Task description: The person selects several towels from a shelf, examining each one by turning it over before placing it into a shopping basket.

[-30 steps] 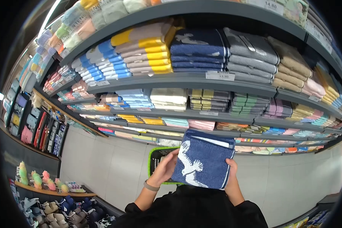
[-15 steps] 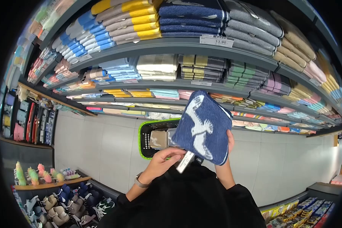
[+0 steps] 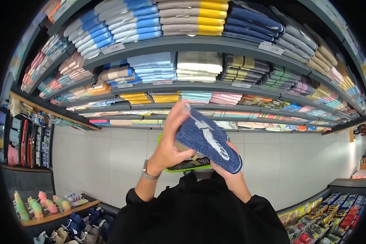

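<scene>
A folded dark-blue towel (image 3: 209, 138) with a white bird pattern is held up tilted in front of my body. My right hand (image 3: 228, 167) grips its lower right end, the fingers partly hidden beneath. At the towel's left edge, my left hand (image 3: 166, 140) is closed around it, fingertips near the upper corner and thumb low; a watch is on that wrist. Below and behind the towel stands a black shopping basket (image 3: 187, 166) with a bright green rim, mostly covered by the towel and my hands.
Shelves of folded towels (image 3: 199, 67) span the view ahead, with price tags (image 3: 271, 48) on their edges. Slippers (image 3: 75, 227) fill a rack at lower left, below colourful spiky items (image 3: 36, 205). Packaged goods (image 3: 321, 219) lie at lower right. Tiled floor (image 3: 264, 162) lies between.
My left hand has risen from beside the white label to the towel's left edge. The towel has tilted and looks narrower. The view has shifted left, and the basket is more covered.
</scene>
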Motion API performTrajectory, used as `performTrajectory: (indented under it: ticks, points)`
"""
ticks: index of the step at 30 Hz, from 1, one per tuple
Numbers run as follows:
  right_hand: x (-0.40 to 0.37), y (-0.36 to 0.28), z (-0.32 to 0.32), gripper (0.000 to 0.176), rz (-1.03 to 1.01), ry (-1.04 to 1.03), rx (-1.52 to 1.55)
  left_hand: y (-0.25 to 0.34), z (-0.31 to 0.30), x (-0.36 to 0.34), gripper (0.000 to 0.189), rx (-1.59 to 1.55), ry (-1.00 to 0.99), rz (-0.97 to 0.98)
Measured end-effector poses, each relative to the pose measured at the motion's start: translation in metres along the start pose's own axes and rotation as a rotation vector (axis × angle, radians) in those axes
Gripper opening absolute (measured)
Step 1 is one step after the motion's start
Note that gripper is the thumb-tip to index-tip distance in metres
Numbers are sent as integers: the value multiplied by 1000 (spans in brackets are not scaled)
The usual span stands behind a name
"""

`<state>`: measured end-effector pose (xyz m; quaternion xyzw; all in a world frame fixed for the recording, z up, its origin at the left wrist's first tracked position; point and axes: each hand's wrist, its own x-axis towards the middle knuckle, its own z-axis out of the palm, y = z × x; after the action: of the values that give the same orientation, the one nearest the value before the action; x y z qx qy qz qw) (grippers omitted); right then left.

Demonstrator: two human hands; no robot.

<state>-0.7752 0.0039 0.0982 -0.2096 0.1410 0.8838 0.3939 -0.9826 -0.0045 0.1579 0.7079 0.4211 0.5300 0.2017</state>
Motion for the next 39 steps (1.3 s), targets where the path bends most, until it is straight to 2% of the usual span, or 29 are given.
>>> performTrajectory:
  ticks: [1, 2, 3, 4, 6, 7, 8, 10, 11, 12, 13, 14, 16, 17, 18, 20, 22, 25, 27, 28, 30, 33, 34, 36, 37, 38, 39]
  points:
    - [2, 8, -4, 33, 61, -25, -75, 6, -18, 3, 60, 140, -161, 27]
    - [3, 14, -6, 36, 123, -51, -150, 3, -27, -1, 60, 136, -160, 30]
    - [-1, 12, 8, 42, 291, -377, -403, -2, -33, -5, 53, -13, -194, 5]
    - [3, 6, 0, 42, 287, -383, -410, -4, -39, -7, 46, -159, -226, -15]
    - [6, -25, -30, 54, 304, -212, -1054, 5, -46, -9, 41, -136, -187, -41]
    - [-6, -33, -15, 54, -53, 56, -1560, 8, -49, -9, 41, -136, -199, -68]
    - [-16, -38, -2, 54, -58, 54, -1566, 10, -50, -11, 41, -138, -215, -99]
    - [-36, -49, 26, 53, -746, -192, -1669, 12, -44, -10, 41, -170, -248, -107]
    - [-47, -43, 44, 53, -755, -182, -1670, 17, -37, -8, 41, -164, -283, -165]
    - [-54, -27, 64, 52, -875, -351, -1830, 21, -30, -7, 42, -158, -324, -222]
    - [-63, -14, 77, 51, -996, -526, -1982, 21, -19, -6, 47, -178, -302, -180]
    - [-72, -6, 85, 51, -1018, -509, -1975, 24, -13, -2, 47, -180, -321, -167]
    - [-86, -1, 94, 48, -580, -339, -2171, 32, -2, 7, 48, -30, -329, 8]
    - [-88, -7, 90, 41, -655, -293, -2198, 41, 3, 12, 42, -9, -246, 38]
    - [-90, -13, 84, 41, -661, -285, -2196, 48, 8, 11, 42, -13, -252, 42]
    - [-94, -22, 72, 38, -634, -133, -1959, 63, 17, -1, 39, 368, 186, 142]
    - [-96, -24, 65, 35, -649, -161, -1893, 83, 36, -13, 30, 406, 51, 161]
    - [-99, -28, 61, 35, -657, -208, -1846, 83, 62, -18, 20, 418, 17, 93]
    - [-96, -34, 54, 35, -774, -263, -1832, 77, 66, -21, 13, 216, -22, -47]
    - [-95, -37, 51, 35, -776, -265, -1829, 78, 69, -21, 13, 219, -23, -45]
    - [-96, -40, 46, 35, -703, -255, -1769, 80, 73, -26, 9, -15, -64, -194]
    - [-96, -43, 44, 36, -671, -243, -1759, 80, 79, -30, 10, -41, -92, -267]
    - [-97, -43, 45, 36, -671, -253, -1762, 80, 81, -30, 10, -35, -85, -265]
    - [-98, -42, 46, 36, -721, -293, -1824, 81, 82, -28, 11, 263, -82, -138]
    - [-98, -42, 46, 35, -822, -290, -1850, 84, 79, -26, 19, 338, -60, -87]
    - [-98, -42, 46, 35, -820, -304, -1852, 90, 75, -23, 19, 346, -51, -87]
    - [-100, -45, 45, 36, -820, -308, -1862, 98, 70, -18, 25, 410, 80, -33]
